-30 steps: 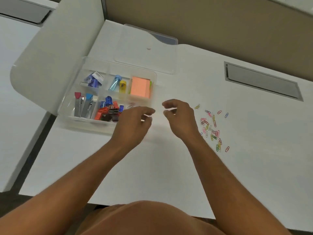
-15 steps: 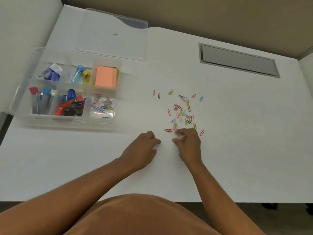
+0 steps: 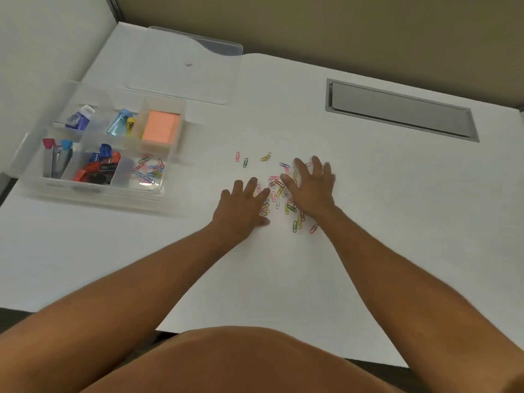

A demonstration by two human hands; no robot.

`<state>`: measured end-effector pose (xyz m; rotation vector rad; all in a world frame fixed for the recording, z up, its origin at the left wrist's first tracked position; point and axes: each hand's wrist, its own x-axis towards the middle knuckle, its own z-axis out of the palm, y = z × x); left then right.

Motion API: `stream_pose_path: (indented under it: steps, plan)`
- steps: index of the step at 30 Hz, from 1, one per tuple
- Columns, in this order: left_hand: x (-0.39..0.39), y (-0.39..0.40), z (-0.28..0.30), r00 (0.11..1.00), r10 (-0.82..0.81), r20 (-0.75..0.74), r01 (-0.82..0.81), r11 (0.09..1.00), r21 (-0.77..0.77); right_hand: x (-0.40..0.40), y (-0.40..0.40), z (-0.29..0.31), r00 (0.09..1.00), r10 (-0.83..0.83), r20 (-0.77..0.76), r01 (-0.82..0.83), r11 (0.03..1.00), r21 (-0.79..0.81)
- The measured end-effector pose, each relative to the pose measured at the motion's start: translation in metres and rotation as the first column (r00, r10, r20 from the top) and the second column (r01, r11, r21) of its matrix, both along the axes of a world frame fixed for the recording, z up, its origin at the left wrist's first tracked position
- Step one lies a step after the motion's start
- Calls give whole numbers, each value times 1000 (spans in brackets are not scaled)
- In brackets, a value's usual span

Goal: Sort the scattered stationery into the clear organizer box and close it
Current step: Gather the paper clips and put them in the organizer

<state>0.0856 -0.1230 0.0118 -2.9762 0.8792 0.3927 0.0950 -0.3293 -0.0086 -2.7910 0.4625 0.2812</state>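
While both hands lie flat on the white desk (image 3: 368,222), the inventory reads as follows. Loose heap of small coloured wire paper clips (image 3: 279,194): scattered on the desk between and partly under the two hands, with three strays lying apart toward the far left of the heap. Left hand (image 3: 243,207): palm down at the heap's left edge, fingers (image 3: 252,184) straight and spread, grasping nothing, their tips touching the nearest clips. Right hand (image 3: 312,188): palm down over the heap's right half, fingers spread and released, holding nothing, some clips hidden beneath it. Clear plastic compartmented organizer box (image 3: 93,191): well to the left of the heap, nearer the left hand, lid off; its near right compartment already holds a small lot of matching clips (image 3: 149,170), with an orange pad of sticky notes (image 3: 161,126) in the compartment behind and coloured binder clips (image 3: 97,167) in the one to its left. Clear flat plastic lid (image 3: 184,66): lying on the desk behind the box, apart from it. Judgement: the clips sit squarely between the hands, so a gather inward from both sides seems the step in hand, followed by a carry leftward to that near right compartment; the heap has no single long axis, and the strays are likely to need a separate pick. Closing remains undone.
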Motion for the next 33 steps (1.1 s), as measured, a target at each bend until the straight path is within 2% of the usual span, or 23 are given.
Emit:
stream_pose_path:
  steps: [6, 12, 16, 21, 23, 25, 26, 27, 28, 29, 30, 31, 32, 33]
  plan:
    - [-23, -5, -9, 997, 23, 78, -8, 982, -187, -34, 34, -6, 946, 315, 73, -318, 948, 27]
    - [-47, -7, -14, 995, 19, 99, 3, 976, -217, -83, 43, -4, 922, 375, 99, -369, 927, -72]
    - [-51, -13, -19, 996, 21, 91, -2, 979, -204, -90, 48, 2, 924, 344, 166, -343, 938, -36]
    - [-42, -20, -17, 997, 74, 30, -64, 967, -245, -70, 40, 13, 916, 384, 113, -379, 923, -66]
    - [-35, -20, -12, 987, 155, -48, -162, 941, -298, -63, 34, 11, 941, 312, 131, -318, 948, 31]
    - [-31, -16, -4, 929, 301, -214, -366, 828, -425, -60, 27, 15, 982, 83, 167, -125, 957, 261]
    - [-30, -13, 2, 869, 370, -329, -492, 721, -488, -60, 24, 17, 984, -70, 166, -4, 913, 408]
    - [-29, -8, 6, 794, 417, -442, -606, 595, -528, -61, 20, 20, 965, -225, 133, 116, 826, 552]
    - [-28, -3, 10, 714, 438, -546, -700, 463, -544, -63, 17, 21, 930, -363, 58, 225, 688, 690]
    - [-28, 1, 15, 633, 424, -648, -774, 326, -543, -65, 14, 23, 884, -466, -43, 302, 497, 814]
    - [-28, 4, 20, 556, 375, -742, -829, 190, -525, -68, 12, 24, 833, -530, -160, 341, 264, 902]
    - [-27, 9, 25, 488, 304, -818, -868, 68, -493, -70, 14, 27, 787, -550, -282, 350, 21, 937]
    - [-28, 13, 31, 433, 232, -871, -893, -24, -450, -72, 17, 30, 753, -537, -381, 339, -179, 924]
    - [-28, 18, 37, 389, 165, -906, -909, -93, -407, -74, 22, 34, 733, -513, -447, 325, -314, 892]
